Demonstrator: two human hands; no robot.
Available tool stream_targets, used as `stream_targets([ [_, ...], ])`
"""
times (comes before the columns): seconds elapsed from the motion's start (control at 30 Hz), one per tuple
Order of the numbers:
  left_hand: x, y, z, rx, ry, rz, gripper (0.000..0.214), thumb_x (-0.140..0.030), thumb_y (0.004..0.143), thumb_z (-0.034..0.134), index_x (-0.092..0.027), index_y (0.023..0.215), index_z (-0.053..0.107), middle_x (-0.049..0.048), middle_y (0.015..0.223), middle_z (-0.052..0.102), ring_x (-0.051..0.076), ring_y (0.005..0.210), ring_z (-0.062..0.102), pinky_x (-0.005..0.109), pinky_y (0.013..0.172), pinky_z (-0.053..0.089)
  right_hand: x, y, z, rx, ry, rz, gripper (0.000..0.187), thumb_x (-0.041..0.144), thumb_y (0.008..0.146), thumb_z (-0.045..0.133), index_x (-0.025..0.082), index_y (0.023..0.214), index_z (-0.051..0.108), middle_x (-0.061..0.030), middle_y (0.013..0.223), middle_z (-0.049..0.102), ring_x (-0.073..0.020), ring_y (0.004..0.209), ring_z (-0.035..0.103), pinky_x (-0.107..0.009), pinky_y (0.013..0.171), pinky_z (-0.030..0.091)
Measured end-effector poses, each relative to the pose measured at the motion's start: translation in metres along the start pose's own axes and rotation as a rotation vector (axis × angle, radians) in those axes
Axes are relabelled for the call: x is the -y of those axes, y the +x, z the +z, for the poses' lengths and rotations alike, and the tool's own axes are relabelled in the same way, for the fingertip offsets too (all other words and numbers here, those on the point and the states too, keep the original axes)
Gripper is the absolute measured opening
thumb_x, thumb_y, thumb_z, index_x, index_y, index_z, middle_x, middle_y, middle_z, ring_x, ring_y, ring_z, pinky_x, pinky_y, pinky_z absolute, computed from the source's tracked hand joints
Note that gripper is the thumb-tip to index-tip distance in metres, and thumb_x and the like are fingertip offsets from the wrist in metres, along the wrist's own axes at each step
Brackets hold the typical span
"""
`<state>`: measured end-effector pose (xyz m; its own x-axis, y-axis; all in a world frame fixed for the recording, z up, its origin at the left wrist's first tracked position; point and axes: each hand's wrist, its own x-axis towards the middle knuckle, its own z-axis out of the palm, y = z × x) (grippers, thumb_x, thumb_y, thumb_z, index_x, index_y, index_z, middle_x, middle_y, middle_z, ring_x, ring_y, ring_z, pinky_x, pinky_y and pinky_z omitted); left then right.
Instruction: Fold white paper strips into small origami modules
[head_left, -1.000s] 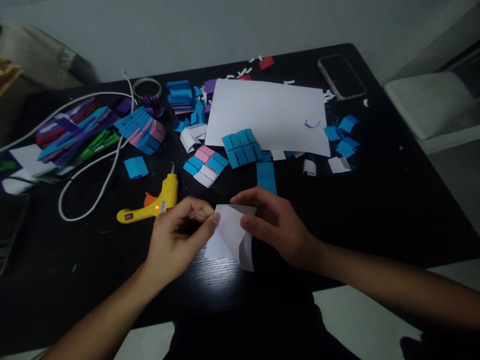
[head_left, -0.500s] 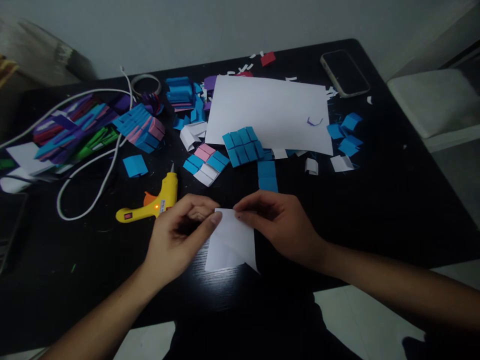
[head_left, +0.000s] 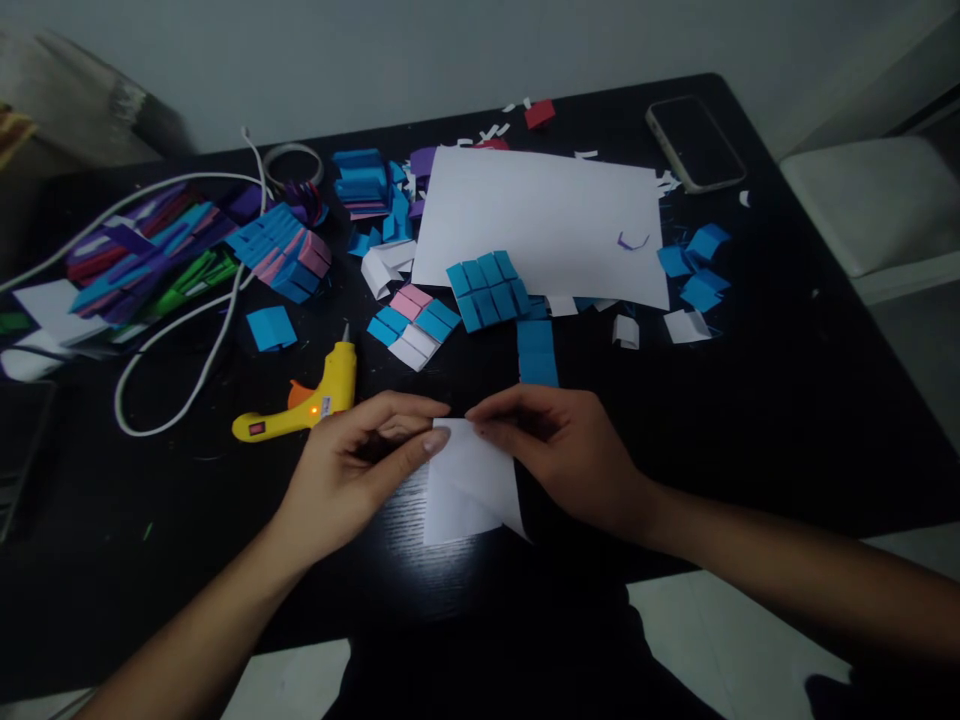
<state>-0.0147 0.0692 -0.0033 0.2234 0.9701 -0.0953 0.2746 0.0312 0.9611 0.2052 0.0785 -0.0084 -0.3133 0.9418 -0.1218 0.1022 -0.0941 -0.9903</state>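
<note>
A small folded piece of white paper [head_left: 471,485] lies near the front edge of the black table [head_left: 750,420]. My left hand [head_left: 356,470] pinches its top left corner between thumb and fingers. My right hand [head_left: 566,445] grips its top right part with curled fingers. The two hands meet over the paper's upper edge. A yellow glue gun [head_left: 304,405], its light glowing orange, lies just left of my left hand.
A large white sheet [head_left: 547,225] lies mid-table with joined blue paper squares [head_left: 489,288] on its near edge. Piles of coloured folded paper [head_left: 157,260], a white cable [head_left: 180,330], a tape roll [head_left: 292,165] and a phone [head_left: 694,142] lie around. A cushioned seat [head_left: 877,200] stands right.
The paper's raised fold has been pressed flatter against the table. My right hand's fingers slid up to the paper's top edge, closer to my left hand.
</note>
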Motion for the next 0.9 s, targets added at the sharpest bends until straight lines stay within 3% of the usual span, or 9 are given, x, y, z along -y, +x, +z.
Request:
stream_targets([
  [0.13,-0.0004,0.0004,-0.002,0.054,0.011,-0.052,0.006,-0.024,0.089,0.074,-0.021,0.092,0.078,-0.0008,0.076,0.077,0.009,0.065,0.069,0.015,0.059,0.054,-0.0008,-0.0007,0.0012,0.01,-0.03,-0.032,0.012,0.019,0.092,0.072,0.024,0.101,0.078,0.0013,0.096,0.08,-0.0141,0.089,0.075,-0.027,0.078,0.059],
  [0.3,-0.0014,-0.0016,-0.0014,0.031,0.024,-0.078,0.011,-0.027,0.089,0.074,-0.019,0.08,0.076,-0.0016,0.068,0.073,0.009,0.06,0.065,0.016,0.055,0.051,-0.0012,-0.002,0.0021,0.019,-0.097,-0.084,0.014,0.017,0.093,0.07,0.023,0.102,0.079,0.0005,0.098,0.08,-0.0153,0.091,0.075,-0.029,0.079,0.059],
  [0.53,0.0005,-0.0041,0.002,-0.002,0.036,-0.081,0.012,-0.029,0.09,0.074,-0.019,0.083,0.075,-0.0019,0.068,0.071,0.009,0.059,0.062,0.016,0.053,0.048,0.0001,-0.0018,0.0021,0.032,-0.117,-0.076,0.014,0.015,0.092,0.069,0.021,0.102,0.078,-0.0001,0.096,0.079,-0.0151,0.087,0.075,-0.028,0.073,0.059],
  [0.73,0.0014,-0.0047,0.0054,0.032,0.047,-0.048,0.012,-0.028,0.091,0.073,-0.019,0.083,0.075,-0.001,0.072,0.073,0.01,0.063,0.065,0.017,0.057,0.05,-0.0024,-0.0022,0.0047,0.059,-0.073,-0.072,0.015,0.025,0.091,0.075,0.022,0.105,0.077,0.0003,0.098,0.08,-0.015,0.09,0.075,-0.026,0.078,0.059],
  [0.9,-0.0017,-0.0051,0.0075,0.033,0.032,-0.018,0.009,-0.027,0.092,0.072,-0.02,0.089,0.077,0.0015,0.078,0.077,0.013,0.069,0.071,0.02,0.061,0.056,-0.003,-0.0025,0.0045,0.04,-0.071,-0.118,0.012,0.023,0.092,0.075,0.024,0.103,0.079,0.001,0.098,0.08,-0.0145,0.09,0.074,-0.027,0.082,0.059],
])
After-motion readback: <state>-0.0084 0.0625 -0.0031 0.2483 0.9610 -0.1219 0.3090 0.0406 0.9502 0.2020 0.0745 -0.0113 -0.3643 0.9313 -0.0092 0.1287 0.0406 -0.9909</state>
